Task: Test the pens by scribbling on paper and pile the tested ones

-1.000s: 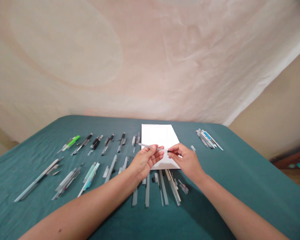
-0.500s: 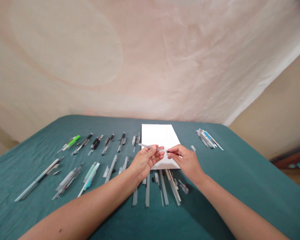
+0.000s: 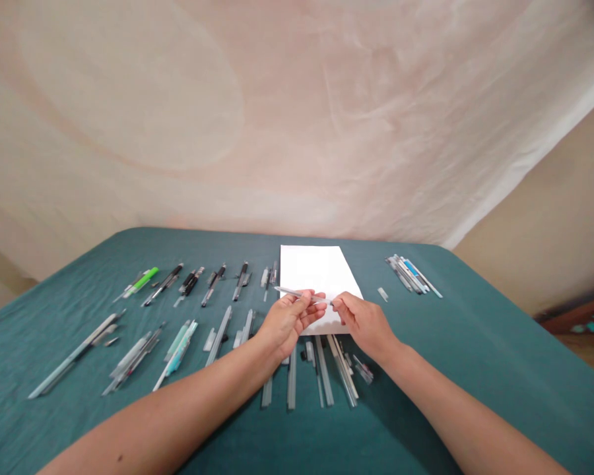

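Right now your teal table (image 3: pixel 475 343) carries everything — the white paper (image 3: pixel 317 267) ahead, rows of pens and clear barrels (image 3: pixel 218 336) to the left. Over the paper's near edge, your left hand (image 3: pixel 287 320) pinches a slim clear pen (image 3: pixel 290 291) — your right hand (image 3: pixel 366 323) closes its fingertips on the pen's other end.

A matt teal cloth covers the tabletop (image 3: pixel 475 343), the white sheet (image 3: pixel 314 267) looks like smooth matt paper, and the thin pen (image 3: pixel 292 291), like the clear pen barrels (image 3: pixel 321 376), seems glossy plastic, though blur leaves that uncertain.
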Action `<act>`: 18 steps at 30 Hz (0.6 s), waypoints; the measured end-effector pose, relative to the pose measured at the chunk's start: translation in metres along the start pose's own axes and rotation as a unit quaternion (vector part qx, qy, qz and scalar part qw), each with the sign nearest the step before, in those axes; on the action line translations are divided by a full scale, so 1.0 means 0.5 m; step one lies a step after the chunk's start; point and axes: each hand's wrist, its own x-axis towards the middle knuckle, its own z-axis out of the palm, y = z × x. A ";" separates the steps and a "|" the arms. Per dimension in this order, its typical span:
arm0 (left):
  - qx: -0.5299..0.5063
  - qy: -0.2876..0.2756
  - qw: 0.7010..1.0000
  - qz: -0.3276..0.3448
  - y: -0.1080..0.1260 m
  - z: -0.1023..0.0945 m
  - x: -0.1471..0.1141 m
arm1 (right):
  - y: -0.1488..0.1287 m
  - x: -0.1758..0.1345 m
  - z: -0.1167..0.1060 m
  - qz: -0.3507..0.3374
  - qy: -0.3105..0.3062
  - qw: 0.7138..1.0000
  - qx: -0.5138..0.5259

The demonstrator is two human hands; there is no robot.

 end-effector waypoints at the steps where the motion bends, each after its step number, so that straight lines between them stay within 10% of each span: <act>1: 0.001 0.004 1.000 0.003 0.000 0.000 0.000 | 0.001 0.001 -0.001 0.002 -0.001 1.000 0.000; 18: 0.015 -0.007 1.000 0.021 0.000 0.002 0.001 | -0.005 0.001 -0.014 -0.055 0.000 0.991 -0.122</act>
